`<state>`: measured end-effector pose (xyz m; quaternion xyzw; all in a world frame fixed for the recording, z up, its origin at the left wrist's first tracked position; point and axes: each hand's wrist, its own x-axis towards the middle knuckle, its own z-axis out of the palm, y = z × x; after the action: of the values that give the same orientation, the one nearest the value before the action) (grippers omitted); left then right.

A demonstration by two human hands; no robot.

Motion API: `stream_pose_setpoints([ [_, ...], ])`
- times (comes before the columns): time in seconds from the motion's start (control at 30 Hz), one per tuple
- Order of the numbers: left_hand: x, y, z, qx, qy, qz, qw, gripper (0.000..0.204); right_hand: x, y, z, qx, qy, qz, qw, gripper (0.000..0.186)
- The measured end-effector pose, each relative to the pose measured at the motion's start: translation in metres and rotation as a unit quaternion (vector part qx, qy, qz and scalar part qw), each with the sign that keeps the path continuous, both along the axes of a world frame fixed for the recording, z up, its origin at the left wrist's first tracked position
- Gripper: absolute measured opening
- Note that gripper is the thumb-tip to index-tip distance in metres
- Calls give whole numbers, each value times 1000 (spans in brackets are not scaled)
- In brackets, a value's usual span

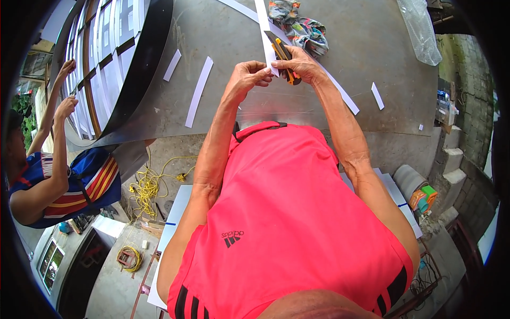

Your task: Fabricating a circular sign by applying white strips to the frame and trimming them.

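Head view. Clock positions are taken from the view's centre, 12 being straight ahead of me.

At 12 o'clock, above the grey metal table (228, 32), my right grip (302, 65) is closed around the yellow-and-black utility knife (279, 49). The knife's nose points toward 11 o'clock, presumably to direct the blade end away from my body. The right thumb extends past the handle and rests on the near end of the white strip (269, 50), apparently to steady it.

My left grip (248, 77) has thumb and fingertips drawn together at that same near end; I cannot tell whether they are fully closed on it. The strip runs away from me toward 12 o'clock, just beside the knife. Having both grips at one end probably allows fine control there.

A longer strip (332, 85) lies diagonally on the table, passing beneath the work. Loose white pieces lie toward 11 o'clock (199, 93) and 2 o'clock (377, 95), likely set aside to leave the middle free. The crumpled cloth (300, 26) rests just beyond my right grip, seemingly within easy reach.

At 10 o'clock stands a round dark-rimmed frame (87, 69) bearing white strips; a co-worker (48, 196) at 9 o'clock reaches toward it.
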<state>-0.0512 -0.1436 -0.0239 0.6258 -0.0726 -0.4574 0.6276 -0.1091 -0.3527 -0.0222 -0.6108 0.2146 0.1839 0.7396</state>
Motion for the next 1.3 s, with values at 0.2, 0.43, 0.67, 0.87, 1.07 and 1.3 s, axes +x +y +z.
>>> stream_pose_setpoints([
  [0.2, -11, 13, -7, -33, -40, 30, 998, 21, 1, 10, -6, 65, -3, 2, 998, 36],
  [0.43, -24, 22, -23, 1, -100, 107, 989, 18, 13, 27, -11, -8, 4, 53, 999, 32],
  [0.67, -8, 24, -43, 314, -273, 82, 906, 25, 53, 59, -41, -247, -35, 159, 955, 24],
  [0.87, 28, 50, -59, 299, -415, 128, 849, 24, 33, 62, -38, -437, -105, 134, 883, 36],
  [1.07, 59, 42, -80, 263, -658, 12, 705, 34, -18, 69, -32, -538, -59, 285, 791, 36],
  [1.3, 60, 42, -85, 326, -636, -37, 698, 34, -16, 74, -38, -540, -62, 278, 792, 33],
])
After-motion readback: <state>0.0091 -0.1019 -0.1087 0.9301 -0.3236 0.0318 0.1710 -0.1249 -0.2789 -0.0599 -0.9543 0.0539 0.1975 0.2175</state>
